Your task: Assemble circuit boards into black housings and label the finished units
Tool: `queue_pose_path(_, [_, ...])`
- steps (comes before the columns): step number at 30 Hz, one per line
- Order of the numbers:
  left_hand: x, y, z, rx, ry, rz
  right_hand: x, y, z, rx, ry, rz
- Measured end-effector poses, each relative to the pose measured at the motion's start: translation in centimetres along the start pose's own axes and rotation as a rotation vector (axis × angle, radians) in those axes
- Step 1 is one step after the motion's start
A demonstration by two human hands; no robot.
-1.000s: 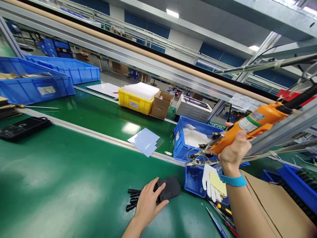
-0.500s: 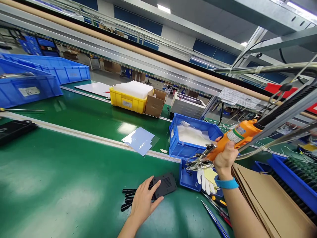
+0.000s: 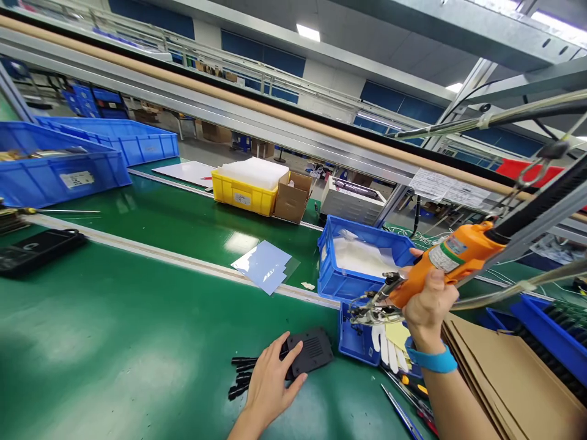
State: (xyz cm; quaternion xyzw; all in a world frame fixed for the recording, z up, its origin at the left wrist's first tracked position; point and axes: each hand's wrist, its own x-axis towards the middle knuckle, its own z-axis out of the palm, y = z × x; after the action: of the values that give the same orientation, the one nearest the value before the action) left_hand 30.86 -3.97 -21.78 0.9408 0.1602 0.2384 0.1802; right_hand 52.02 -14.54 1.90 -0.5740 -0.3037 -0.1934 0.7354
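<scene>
My right hand [image 3: 430,305] is wrapped round an orange electric screwdriver [image 3: 452,260] with cables and a metal head. The head points down left, over a small blue bin [image 3: 356,349] holding small dark parts, perhaps screws; I cannot tell whether they touch. My left hand [image 3: 274,379] holds the left end of a flat black plastic box [image 3: 312,349] lying on the green table, fingers along its upper side and thumb at the lower. The box has vent slots and corner holes. Several black cable-like pieces [image 3: 241,373] stick out left of that hand, partly hidden by it.
A larger blue bin [image 3: 328,278] with white sheets stands behind the small one. White gloves [image 3: 389,351], pliers-like tools and cardboard sheets [image 3: 509,366] lie at right. Further back are a blue film sheet [image 3: 266,269], a yellow bin [image 3: 243,195] and blue crates [image 3: 68,177].
The whole view has shifted slightly, so things appear a little lower and further right. Both hands keep their holds; the screwdriver head stays over the small bin.
</scene>
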Motion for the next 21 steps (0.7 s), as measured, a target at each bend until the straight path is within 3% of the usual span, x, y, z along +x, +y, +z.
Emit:
queue_pose_path(3, [0.0,-0.1,0.2,-0.006,-0.005,0.001,-0.2,-1.2,1.2,0.036,0.009,-0.022])
queue_pose_path(7, [-0.1,-0.2,0.4,-0.001,-0.006,0.003,-1.3,-1.7,3.1,0.066,-0.008,0.073])
queue_pose_path(14, [-0.1,-0.1,0.5,0.012,0.038,0.006,-5.8,1.2,5.8,0.113,-0.065,0.231])
queue_pose_path(21, [-0.2,-0.1,0.5,-0.009,0.027,0.007,-8.4,3.1,6.3,0.134,-0.129,0.296])
